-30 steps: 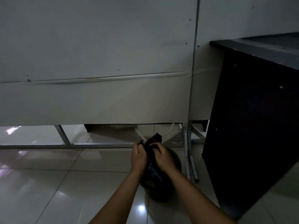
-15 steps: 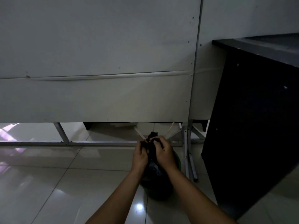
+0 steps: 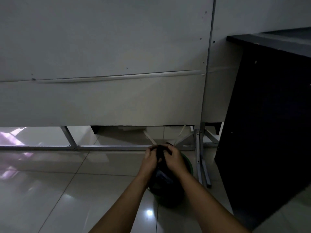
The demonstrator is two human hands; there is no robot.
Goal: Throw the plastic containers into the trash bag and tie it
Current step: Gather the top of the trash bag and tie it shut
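Note:
A black trash bag [image 3: 164, 180] sits in a green bin [image 3: 188, 163] on the tiled floor, low in the middle of the head view. Its gathered top [image 3: 160, 151] is pinched between both hands. My left hand [image 3: 149, 158] grips the bag's neck from the left, and my right hand [image 3: 175, 157] grips it from the right, fingers curled over the twisted plastic. The bag bulges below my wrists. What lies inside the bag is hidden, and no plastic containers are visible outside it.
A grey partition wall [image 3: 104, 64] on a metal frame [image 3: 72, 147] stands just behind the bin. A dark cabinet [image 3: 265, 123] rises close on the right. Glossy floor tiles [image 3: 50, 190] stretch to the left and toward me.
Both hands have closed in on the bag's neck, and the loose black end that stuck up above them is now drawn down between the fingers.

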